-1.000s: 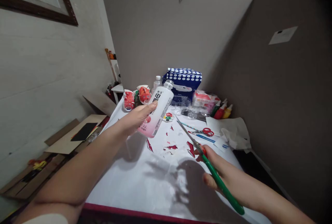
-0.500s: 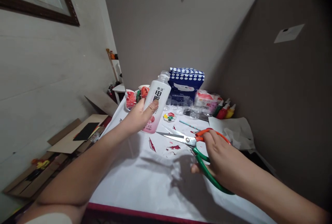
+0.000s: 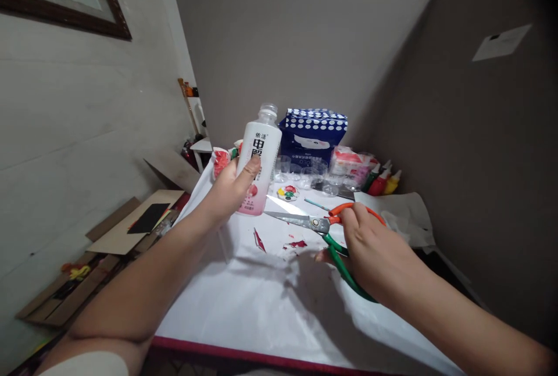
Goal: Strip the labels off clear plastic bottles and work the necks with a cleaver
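Note:
A pale plastic bottle (image 3: 267,149) with a pink lower end and dark lettering is held nearly upright by my left hand (image 3: 239,184), thumb across its front. Its neck looks uncapped. My right hand (image 3: 370,242) grips a pair of scissors (image 3: 320,224) with one orange and one green handle. The blades are parted and point left, their tips close to the bottle's lower right side; whether they touch it I cannot tell. Beneath, on the white-covered table (image 3: 244,306), lie dark red scraps (image 3: 296,244) and a slim red-and-white piece (image 3: 259,240).
Behind the hands are a paint palette (image 3: 288,192), a thin blue stick (image 3: 316,204), clear plastic pieces (image 3: 300,181), a blue dotted bag (image 3: 311,140), a pink tissue pack (image 3: 353,165) and paint bottles (image 3: 380,181). Grey panels (image 3: 305,45) enclose the back and right. Cardboard (image 3: 131,231) lies left.
The bottle in my left hand has shifted slightly left and up and stands straighter. My right hand has raised the scissors a little; their blades stay parted. The view has tilted slightly.

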`<control>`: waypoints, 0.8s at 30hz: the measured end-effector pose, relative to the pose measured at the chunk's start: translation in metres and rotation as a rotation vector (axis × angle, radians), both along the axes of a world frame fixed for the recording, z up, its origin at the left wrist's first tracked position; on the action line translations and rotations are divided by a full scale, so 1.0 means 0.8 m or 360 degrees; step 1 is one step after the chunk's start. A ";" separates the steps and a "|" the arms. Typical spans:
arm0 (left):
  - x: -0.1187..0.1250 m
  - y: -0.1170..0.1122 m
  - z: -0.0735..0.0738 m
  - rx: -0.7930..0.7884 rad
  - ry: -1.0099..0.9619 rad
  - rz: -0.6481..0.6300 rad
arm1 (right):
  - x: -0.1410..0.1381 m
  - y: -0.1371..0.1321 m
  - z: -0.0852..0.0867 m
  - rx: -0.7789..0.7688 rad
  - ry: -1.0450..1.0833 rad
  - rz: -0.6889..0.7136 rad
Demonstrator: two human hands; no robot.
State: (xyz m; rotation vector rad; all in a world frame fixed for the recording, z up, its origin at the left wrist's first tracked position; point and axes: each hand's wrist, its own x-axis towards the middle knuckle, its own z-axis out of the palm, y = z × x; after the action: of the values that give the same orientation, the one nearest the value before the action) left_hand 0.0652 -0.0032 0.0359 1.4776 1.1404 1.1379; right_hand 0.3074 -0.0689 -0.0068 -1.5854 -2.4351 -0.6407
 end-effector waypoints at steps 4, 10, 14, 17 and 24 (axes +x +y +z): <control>0.001 0.002 -0.003 0.0113 -0.0001 0.0118 | 0.004 0.000 0.008 0.0030 -0.0003 -0.0045; 0.003 0.000 0.001 0.0104 -0.0210 0.0080 | 0.004 0.004 0.014 -0.0033 0.0050 -0.0008; 0.003 -0.002 0.003 0.0048 -0.0271 0.0089 | 0.002 0.006 0.018 -0.0044 0.0044 -0.0038; 0.005 -0.001 0.003 0.0019 -0.0351 0.0079 | 0.001 0.005 0.024 -0.0057 0.0026 -0.0047; 0.011 0.001 0.003 -0.0052 -0.0489 0.0019 | 0.007 0.003 0.030 -0.0100 -0.0041 -0.0052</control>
State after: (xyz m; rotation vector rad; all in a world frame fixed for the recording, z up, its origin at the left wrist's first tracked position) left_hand 0.0736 -0.0028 0.0383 1.2214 0.9506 1.2965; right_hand 0.3127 -0.0663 0.0173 -1.6540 -2.4761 -0.5993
